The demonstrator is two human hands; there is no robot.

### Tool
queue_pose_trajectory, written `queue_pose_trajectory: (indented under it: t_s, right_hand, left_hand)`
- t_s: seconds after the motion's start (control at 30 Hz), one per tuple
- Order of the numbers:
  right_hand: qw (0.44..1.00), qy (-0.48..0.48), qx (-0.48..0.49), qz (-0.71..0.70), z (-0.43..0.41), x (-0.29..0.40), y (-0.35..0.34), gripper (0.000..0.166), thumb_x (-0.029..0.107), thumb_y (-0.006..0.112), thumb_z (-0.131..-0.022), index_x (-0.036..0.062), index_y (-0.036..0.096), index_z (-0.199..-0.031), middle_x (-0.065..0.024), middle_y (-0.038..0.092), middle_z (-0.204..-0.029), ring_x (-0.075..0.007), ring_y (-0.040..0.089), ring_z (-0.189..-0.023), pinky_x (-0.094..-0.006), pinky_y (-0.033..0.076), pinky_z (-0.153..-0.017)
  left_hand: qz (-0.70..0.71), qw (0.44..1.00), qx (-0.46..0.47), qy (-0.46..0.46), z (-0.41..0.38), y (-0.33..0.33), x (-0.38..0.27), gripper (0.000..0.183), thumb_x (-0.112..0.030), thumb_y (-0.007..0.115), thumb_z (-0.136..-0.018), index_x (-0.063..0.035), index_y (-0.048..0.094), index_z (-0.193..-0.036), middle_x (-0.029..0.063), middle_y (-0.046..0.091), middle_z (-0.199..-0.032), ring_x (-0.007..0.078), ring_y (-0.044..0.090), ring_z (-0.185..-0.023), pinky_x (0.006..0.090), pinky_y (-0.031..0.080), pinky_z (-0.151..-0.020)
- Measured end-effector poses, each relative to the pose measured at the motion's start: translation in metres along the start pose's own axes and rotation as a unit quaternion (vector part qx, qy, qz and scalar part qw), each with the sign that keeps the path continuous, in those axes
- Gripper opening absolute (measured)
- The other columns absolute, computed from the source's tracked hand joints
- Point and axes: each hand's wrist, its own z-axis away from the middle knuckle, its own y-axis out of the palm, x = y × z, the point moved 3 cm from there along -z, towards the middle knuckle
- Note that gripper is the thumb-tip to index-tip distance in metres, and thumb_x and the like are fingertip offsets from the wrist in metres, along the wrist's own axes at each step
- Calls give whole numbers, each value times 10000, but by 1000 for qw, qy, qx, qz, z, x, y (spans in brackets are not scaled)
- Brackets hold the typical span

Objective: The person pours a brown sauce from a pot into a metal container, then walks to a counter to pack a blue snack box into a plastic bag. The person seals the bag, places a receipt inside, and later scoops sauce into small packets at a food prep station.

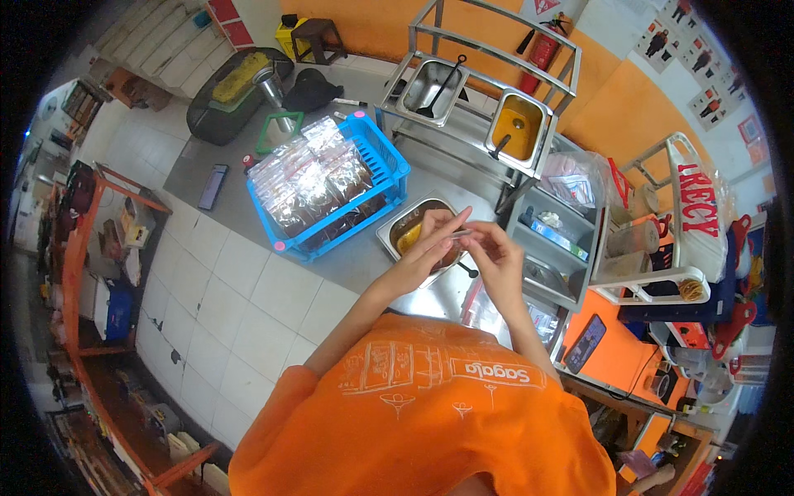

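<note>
Over a steel food pan (388,232) with yellowish contents, my left hand (428,245) and my right hand (493,248) meet. Between their fingertips they hold the edge of a small clear plastic bag (460,234); the bag's lower part is mostly hidden by my left hand. A dark utensil handle (469,271) sticks out at the pan's right side. Left of the pan stands a blue plastic basket (388,170), stacked with filled zip bags (316,173) with brown contents. Close to my right forearm lie flat clear zip bags with red edges (476,305).
A steel rack (496,62) beyond holds two pans with ladles. Right of the steel table (232,177) are a grey compartment tray (580,273) and a white rack (657,279). A phone (213,186) lies left of the basket, another phone (585,343) at right.
</note>
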Motion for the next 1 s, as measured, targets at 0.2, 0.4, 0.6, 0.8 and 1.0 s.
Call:
queue_pose_trajectory:
  t_s: [0.2,0.4,0.6,0.8,1.0]
  right_hand:
    - [984,-79,34,154,4,31,-12,107,60,695,-762,28,686,-863,-109,666,-775,-213,653,-706,-302,493,-624]
    - [985,-82,70,131,11,27,-13,109,18,679,-746,1,653,-851,-119,629,-762,-226,630,-689,-305,485,-622]
    - [987,-116,71,91,19,20,-1,119,-17,639,-718,-4,602,-830,-112,578,-740,-225,596,-669,-285,462,-594]
    - [986,-126,55,95,20,13,5,117,-20,637,-705,6,591,-810,-112,556,-730,-218,578,-647,-295,456,-577]
    - [986,-137,50,82,20,14,10,124,-21,637,-707,1,585,-817,-113,549,-733,-236,569,-654,-311,452,-582]
  left_hand:
    - [-142,989,-43,19,9,-19,-14,370,-39,642,-815,-62,604,-1182,56,558,-824,129,560,-748,254,494,-665]
    - [-30,996,-68,-45,24,-31,-5,429,11,655,-788,-52,580,-1205,55,635,-868,109,615,-797,234,511,-719]
    - [-113,991,-58,-31,27,-23,-19,434,-22,660,-797,-48,559,-1218,39,623,-852,112,605,-804,265,490,-752]
    - [-135,989,-53,-17,23,-16,-28,414,-34,661,-790,-61,577,-1195,44,637,-846,125,613,-785,272,488,-738]
    - [-148,988,-33,-18,22,-11,-33,380,-40,664,-785,-61,603,-1159,53,650,-843,137,620,-773,282,488,-724]
